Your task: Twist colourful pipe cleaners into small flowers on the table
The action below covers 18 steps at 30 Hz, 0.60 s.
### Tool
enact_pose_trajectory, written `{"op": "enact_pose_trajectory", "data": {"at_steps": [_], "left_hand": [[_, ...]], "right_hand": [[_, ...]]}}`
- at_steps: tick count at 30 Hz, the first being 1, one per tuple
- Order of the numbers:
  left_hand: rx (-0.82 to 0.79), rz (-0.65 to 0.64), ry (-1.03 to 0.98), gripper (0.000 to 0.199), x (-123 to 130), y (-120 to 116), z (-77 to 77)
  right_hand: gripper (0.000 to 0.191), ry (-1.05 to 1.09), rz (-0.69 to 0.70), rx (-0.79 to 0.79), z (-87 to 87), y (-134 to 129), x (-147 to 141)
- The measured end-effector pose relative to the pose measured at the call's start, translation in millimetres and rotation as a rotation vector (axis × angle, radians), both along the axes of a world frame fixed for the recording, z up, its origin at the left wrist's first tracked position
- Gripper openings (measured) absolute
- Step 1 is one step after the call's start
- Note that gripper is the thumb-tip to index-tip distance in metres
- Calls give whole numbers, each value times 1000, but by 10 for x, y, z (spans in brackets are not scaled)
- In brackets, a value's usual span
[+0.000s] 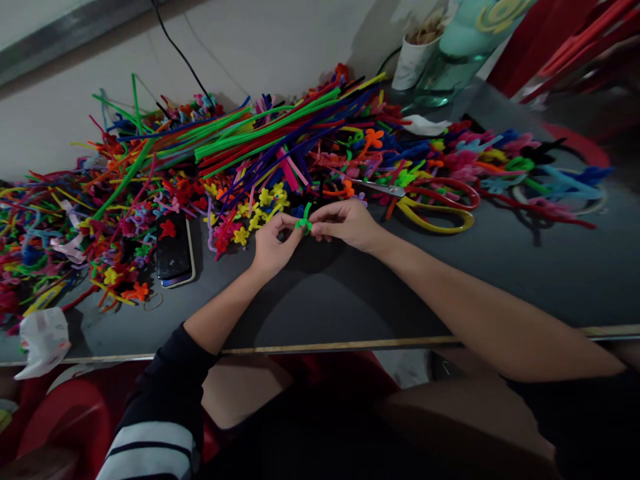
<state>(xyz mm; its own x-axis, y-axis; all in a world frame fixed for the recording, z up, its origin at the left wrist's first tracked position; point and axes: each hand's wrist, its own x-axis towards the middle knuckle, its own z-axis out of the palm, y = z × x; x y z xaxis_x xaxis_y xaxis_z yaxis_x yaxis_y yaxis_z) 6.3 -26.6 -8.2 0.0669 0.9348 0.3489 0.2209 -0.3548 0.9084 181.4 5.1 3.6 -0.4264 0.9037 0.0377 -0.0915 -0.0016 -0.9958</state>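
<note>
Between my two hands, above the dark table (350, 300), is a small bright green pipe-cleaner piece (303, 223) with looped parts and one end sticking up. My left hand (275, 243) pinches it from the left with thumb and forefinger. From the right, my right hand (347, 223) holds the same piece between its fingertips. Just left of my left hand lie yellow pipe-cleaner flowers (265, 207). Scissors (435, 203) with red and yellow handles rest to the right, behind my right hand.
A long heap of coloured pipe cleaners (225, 143) spreads along the wall. A phone (174, 250) with a red piece on it lies at the left, crumpled white plastic (45, 340) at the near left edge. At the back right stand a paper cup (414, 63) and a greenish container (445, 73).
</note>
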Motion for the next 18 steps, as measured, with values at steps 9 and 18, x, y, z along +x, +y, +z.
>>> {"op": "enact_pose_trajectory", "data": {"at_steps": [9, 18], "left_hand": [[70, 30, 73, 13, 26, -55, 35], [-22, 45, 8, 23, 67, -89, 18]], "right_hand": [[40, -88, -116, 157, 12, -95, -51], [42, -49, -61, 196, 35, -115, -44]]}}
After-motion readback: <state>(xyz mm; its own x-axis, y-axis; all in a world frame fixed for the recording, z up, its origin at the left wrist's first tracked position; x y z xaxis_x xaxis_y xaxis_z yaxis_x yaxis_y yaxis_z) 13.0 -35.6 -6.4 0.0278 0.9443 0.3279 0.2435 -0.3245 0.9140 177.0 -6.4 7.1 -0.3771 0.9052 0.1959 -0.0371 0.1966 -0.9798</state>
